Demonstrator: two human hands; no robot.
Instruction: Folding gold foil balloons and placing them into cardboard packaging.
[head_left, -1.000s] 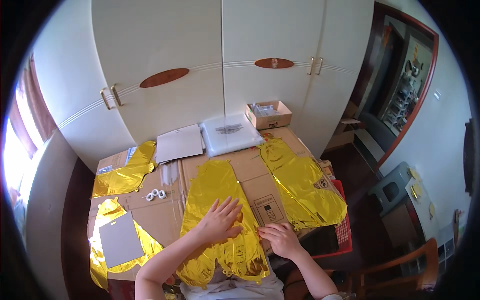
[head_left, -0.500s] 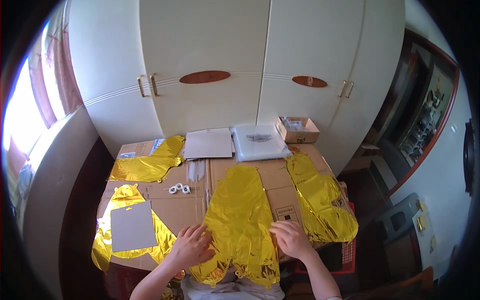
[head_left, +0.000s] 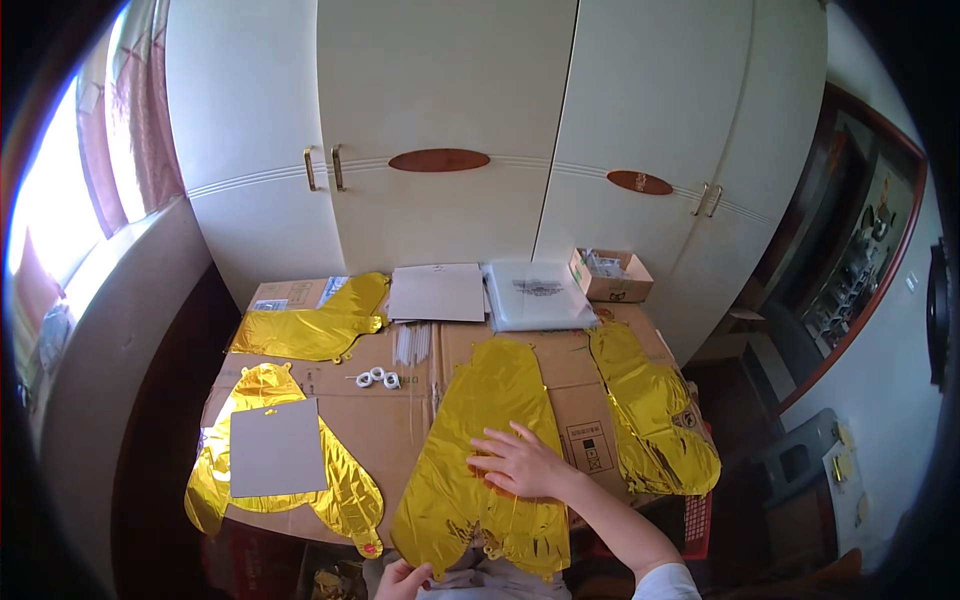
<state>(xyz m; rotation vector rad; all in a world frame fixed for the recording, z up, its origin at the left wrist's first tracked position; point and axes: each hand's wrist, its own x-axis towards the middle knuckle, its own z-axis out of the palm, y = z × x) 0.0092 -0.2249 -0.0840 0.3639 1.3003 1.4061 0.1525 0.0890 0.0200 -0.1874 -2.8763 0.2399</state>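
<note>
Fingers (head_left: 488,447) of the right hand (head_left: 527,468), head view: spread apart, laid flat on the middle foil (head_left: 495,395), pointing left and slightly away from the body; wrapped around nothing that shows.
Fingers of the left hand (head_left: 400,580): at the near left corner of the same foil, beside its small tab (head_left: 438,574); partly cut off by the lower edge of the view, so cannot tell whether pinched on the film or only touching.
Middle foil: gold, on the cardboard-covered table (head_left: 405,425), straight ahead of the body; creased at the near part, broad two-lobed end reaching out over the lap (head_left: 490,588).
Long axis: from the lap toward the cabinet (head_left: 450,225), narrow end away, leaning slightly right; right forearm (head_left: 620,525) slanting in across the near right side.
Nearer hand: right for the middle of the sheet, left for the near left corner; narrow far end beyond the right fingertips, well apart from the left.
Left side: another gold foil (head_left: 350,480), just beside, grey card (head_left: 278,450) lying on top.
Right side: a further gold foil (head_left: 655,425), bare cardboard between.
Beyond, to the left: white rolls (head_left: 378,378), clear of both hands.
</note>
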